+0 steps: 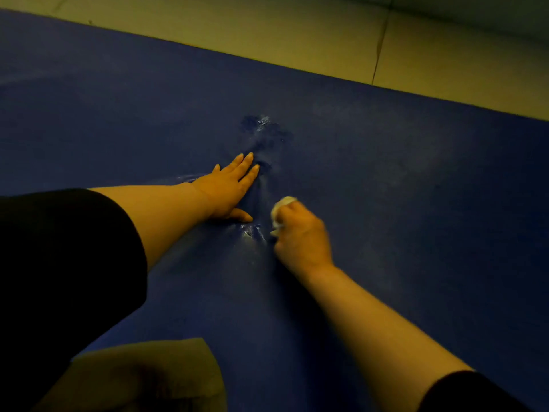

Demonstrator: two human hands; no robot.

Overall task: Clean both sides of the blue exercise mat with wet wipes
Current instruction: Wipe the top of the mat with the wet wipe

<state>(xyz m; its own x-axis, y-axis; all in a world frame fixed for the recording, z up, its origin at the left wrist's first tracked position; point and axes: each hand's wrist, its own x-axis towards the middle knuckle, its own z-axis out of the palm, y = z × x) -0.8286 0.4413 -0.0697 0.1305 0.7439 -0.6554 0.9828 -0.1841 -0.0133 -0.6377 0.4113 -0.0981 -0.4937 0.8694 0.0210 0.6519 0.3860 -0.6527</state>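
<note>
The blue exercise mat [386,188] lies spread over the tiled floor [297,40], filling most of the room in front of me. The left hand [228,188] presses flat on it, fingers [246,162] straight and close together, beside a scuffed, wrinkled patch. The right hand [300,233] has its fingers curled round a balled wet wipe [282,206], just right of that patch. The risk I see: rubbing hard over the damaged, puckered spot could tear the surface further, or the wipe could shred. No brand, label or writing is readable anywhere
</note>
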